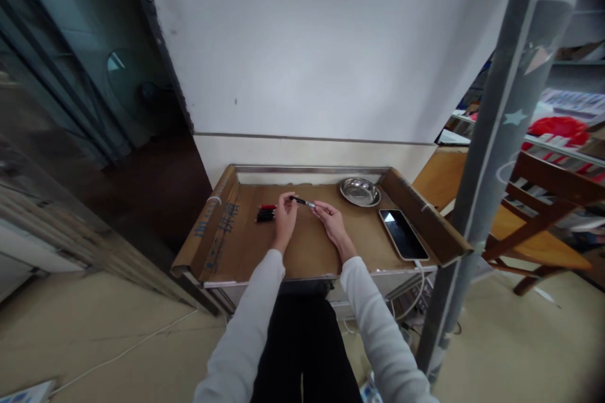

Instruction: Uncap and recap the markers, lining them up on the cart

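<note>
A pen (302, 201) with a black barrel and a clear, silvery end is held level above the cardboard-covered table (307, 252). My left hand (285, 217) is closed on its black end. At the clear end, the fingertips of my right hand (331, 220) pinch it. Just left of my left hand lie several pens (265, 214), dark ones and a red one, side by side and partly hidden by that hand. A round, shallow metal dish (360, 192) stands at the back right.
A phone (403, 235) with a white cable (420, 280) plugged in lies at the table's right. Raised cardboard flaps (425, 214) edge both sides. A grey post (491, 138) and a wooden chair (543, 214) stand to the right; a white panel (312, 44) rises behind.
</note>
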`<action>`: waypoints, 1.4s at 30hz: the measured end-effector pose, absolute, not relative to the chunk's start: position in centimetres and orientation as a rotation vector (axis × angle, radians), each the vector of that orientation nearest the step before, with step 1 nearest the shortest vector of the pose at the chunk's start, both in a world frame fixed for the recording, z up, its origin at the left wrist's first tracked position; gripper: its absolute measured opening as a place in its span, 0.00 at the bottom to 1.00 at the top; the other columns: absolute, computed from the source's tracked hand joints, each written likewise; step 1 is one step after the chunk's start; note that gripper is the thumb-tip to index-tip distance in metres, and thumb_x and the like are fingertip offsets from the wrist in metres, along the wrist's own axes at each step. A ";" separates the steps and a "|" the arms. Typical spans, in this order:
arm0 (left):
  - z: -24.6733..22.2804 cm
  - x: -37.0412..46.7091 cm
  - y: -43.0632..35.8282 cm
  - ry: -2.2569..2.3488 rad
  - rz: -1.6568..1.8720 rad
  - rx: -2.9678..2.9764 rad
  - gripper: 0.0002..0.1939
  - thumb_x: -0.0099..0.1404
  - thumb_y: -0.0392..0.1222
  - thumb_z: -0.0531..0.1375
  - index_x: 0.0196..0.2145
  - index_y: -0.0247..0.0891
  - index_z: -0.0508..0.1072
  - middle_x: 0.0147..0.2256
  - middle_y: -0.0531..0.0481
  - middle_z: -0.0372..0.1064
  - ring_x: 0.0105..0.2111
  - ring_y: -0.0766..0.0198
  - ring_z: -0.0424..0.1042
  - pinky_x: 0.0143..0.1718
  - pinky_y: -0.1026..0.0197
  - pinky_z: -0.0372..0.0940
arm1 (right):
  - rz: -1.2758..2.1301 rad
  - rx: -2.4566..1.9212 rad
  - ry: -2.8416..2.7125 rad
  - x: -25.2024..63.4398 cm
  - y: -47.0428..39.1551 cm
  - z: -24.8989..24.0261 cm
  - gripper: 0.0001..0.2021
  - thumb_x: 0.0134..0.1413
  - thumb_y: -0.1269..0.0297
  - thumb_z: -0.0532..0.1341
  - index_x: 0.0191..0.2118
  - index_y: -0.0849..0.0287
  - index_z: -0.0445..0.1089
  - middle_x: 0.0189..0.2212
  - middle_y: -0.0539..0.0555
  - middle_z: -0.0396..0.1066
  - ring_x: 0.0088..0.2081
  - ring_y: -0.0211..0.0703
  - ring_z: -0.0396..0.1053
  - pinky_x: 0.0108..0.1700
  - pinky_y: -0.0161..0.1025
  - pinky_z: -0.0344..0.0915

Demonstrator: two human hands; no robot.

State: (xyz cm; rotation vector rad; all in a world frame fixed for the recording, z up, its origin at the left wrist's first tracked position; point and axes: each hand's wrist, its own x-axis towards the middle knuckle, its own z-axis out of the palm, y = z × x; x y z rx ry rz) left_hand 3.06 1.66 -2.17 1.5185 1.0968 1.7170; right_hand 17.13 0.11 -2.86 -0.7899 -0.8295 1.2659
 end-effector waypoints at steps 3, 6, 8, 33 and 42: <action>-2.2 3.0 1.7 1.101 1.746 1.499 0.11 0.63 0.41 0.52 0.44 0.38 0.63 0.43 0.45 0.69 0.41 0.64 0.70 0.42 0.59 0.66 | 1.210 -0.802 -0.854 17.1 0.2 -3.1 0.15 0.34 0.63 0.69 0.33 0.60 0.73 0.32 0.51 0.75 0.34 0.37 0.72 0.46 0.38 0.67; -2.2 2.9 1.7 1.141 1.773 1.493 0.11 0.63 0.40 0.52 0.44 0.38 0.63 0.43 0.45 0.68 0.40 0.65 0.70 0.42 0.60 0.66 | 1.122 -0.823 -0.860 17.2 0.3 -3.1 0.15 0.34 0.62 0.69 0.32 0.60 0.71 0.31 0.51 0.75 0.34 0.38 0.72 0.45 0.40 0.67; -2.0 2.9 1.7 1.181 1.758 1.554 0.10 0.63 0.39 0.52 0.43 0.38 0.64 0.42 0.46 0.68 0.38 0.66 0.70 0.41 0.61 0.66 | 1.005 -0.877 -0.884 17.4 0.3 -3.0 0.13 0.36 0.61 0.68 0.31 0.60 0.71 0.31 0.52 0.75 0.34 0.39 0.72 0.44 0.40 0.67; -2.2 3.6 1.0 1.832 0.895 2.473 0.15 0.65 0.39 0.50 0.49 0.42 0.65 0.46 0.45 0.66 0.48 0.53 0.58 0.47 0.50 0.55 | 0.122 -1.462 -1.766 17.6 0.6 -3.8 0.06 0.52 0.63 0.59 0.35 0.59 0.70 0.35 0.57 0.68 0.39 0.47 0.62 0.44 0.43 0.60; -2.4 3.3 1.3 1.753 0.935 2.477 0.19 0.64 0.31 0.47 0.49 0.46 0.67 0.49 0.48 0.63 0.47 0.56 0.58 0.45 0.54 0.56 | 0.301 -1.265 -1.773 17.4 0.7 -3.9 0.06 0.52 0.72 0.54 0.33 0.57 0.68 0.32 0.54 0.69 0.37 0.43 0.65 0.43 0.39 0.61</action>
